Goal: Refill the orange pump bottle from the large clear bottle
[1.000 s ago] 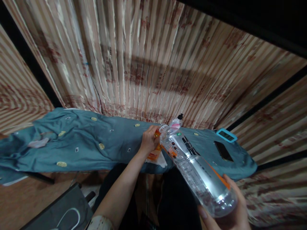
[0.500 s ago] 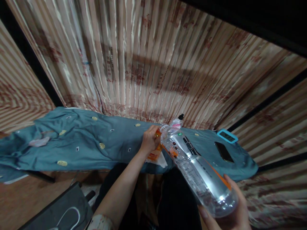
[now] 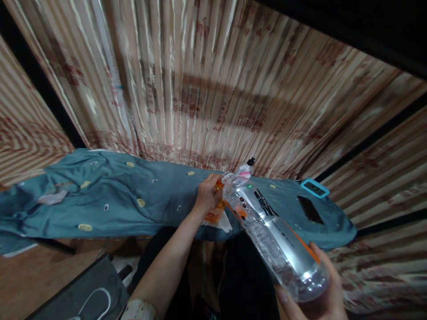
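My right hand (image 3: 320, 293) is wrapped around the base of a large clear plastic bottle (image 3: 276, 240) with a silver and orange label. The bottle is tilted, its open neck pointing up and left toward my left hand (image 3: 208, 193). That hand is closed on a smaller orange bottle (image 3: 215, 214), whose top meets the large bottle's neck; the exact contact is hidden. Under the orange bottle lies a white tissue (image 3: 225, 223). Just behind the large bottle's neck stands a clear bottle with a black pump top (image 3: 251, 162).
A blue-framed digital clock (image 3: 314, 188) and a dark phone (image 3: 310, 210) rest on the right of the teal cloth (image 3: 167, 195). Crumpled tissue (image 3: 52, 198) lies at the left. Striped curtains (image 3: 187, 89) hang behind. A grey box with a white cable (image 3: 80, 289) is at lower left.
The view has shifted very slightly. Both hands and the two bottles keep nearly the same positions relative to each other.
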